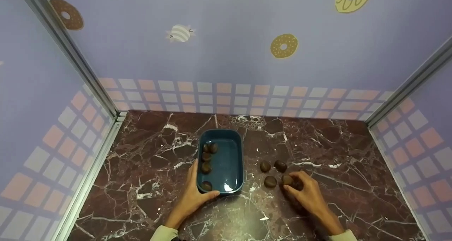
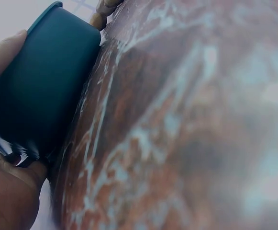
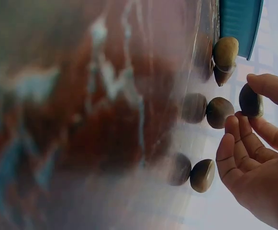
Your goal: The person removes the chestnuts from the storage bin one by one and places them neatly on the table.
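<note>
Watching from afar, I see nuts (image 1: 206,168) in the box (image 1: 227,156) the left hand (image 1: 190,195) grips, one nut (image 1: 287,179) the right hand (image 1: 308,191) pinches, other nuts (image 1: 270,181) left outside.

Left hand (image 1: 192,197) grips a blue dish (image 1: 226,163), right hand (image 1: 310,192) pinches a chestnut (image 1: 287,179).

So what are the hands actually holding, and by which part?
The right hand pinches a brown, nut-like piece by its opposite sides, between thumb and fingers; the left hand holds the blue container around its near left corner.
</note>
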Demonstrator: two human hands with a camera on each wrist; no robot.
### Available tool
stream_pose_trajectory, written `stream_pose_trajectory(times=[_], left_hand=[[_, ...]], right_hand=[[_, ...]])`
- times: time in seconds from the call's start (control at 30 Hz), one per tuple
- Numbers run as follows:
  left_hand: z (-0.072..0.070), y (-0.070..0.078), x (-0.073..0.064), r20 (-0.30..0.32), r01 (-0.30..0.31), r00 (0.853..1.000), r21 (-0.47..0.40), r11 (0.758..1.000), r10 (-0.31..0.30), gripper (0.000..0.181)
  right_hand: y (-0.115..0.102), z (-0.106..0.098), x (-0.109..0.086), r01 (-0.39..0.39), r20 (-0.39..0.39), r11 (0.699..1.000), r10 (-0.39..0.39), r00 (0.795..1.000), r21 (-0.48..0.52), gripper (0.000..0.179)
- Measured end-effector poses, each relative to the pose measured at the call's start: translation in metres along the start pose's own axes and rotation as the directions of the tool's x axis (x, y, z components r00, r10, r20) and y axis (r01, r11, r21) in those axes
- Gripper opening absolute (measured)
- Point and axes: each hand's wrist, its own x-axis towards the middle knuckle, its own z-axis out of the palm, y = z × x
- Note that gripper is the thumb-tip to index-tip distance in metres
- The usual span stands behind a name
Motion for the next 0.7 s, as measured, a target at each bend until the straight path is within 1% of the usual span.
stream_pose_trajectory(times=[0.17,0.3,0.4,0.5,0.6,0.7], left_hand=[[0.000,-0.002,0.001,0.001,0.000,1.000,0.004,1.000,0.000,0.140],[-0.001,-0.003,0.000,0.003,-0.001,1.000,-0.008,1.000,0.001,0.139],[-0.001,-0.002,-0.001,0.006,0.005,1.000,-0.010,1.000,-0.004,0.139],[-0.002,-0.001,-0.001,0.010,0.008,1.000,0.000,1.000,-0.008,0.138],[-0.001,-0.001,-0.001,0.011,0.009,1.000,0.008,1.000,-0.009,0.139],[-0.001,-0.002,0.000,0.010,0.003,1.000,0.011,1.000,-0.003,0.140]], right_hand=[[0.003,0.000,0.001,-0.062,0.026,0.998,0.062,0.998,0.024,0.039],[0.007,0.002,0.003,-0.129,0.061,0.989,0.125,0.990,0.068,0.038],[0.009,0.004,0.004,-0.149,0.088,0.985,0.141,0.986,0.089,0.037],[0.011,0.009,0.005,-0.120,0.086,0.989,0.112,0.990,0.087,0.036],[0.015,0.013,0.003,-0.058,0.052,0.996,0.054,0.997,0.063,0.036],[0.018,0.016,0.001,0.003,0.025,0.999,-0.004,1.000,0.034,0.038]])
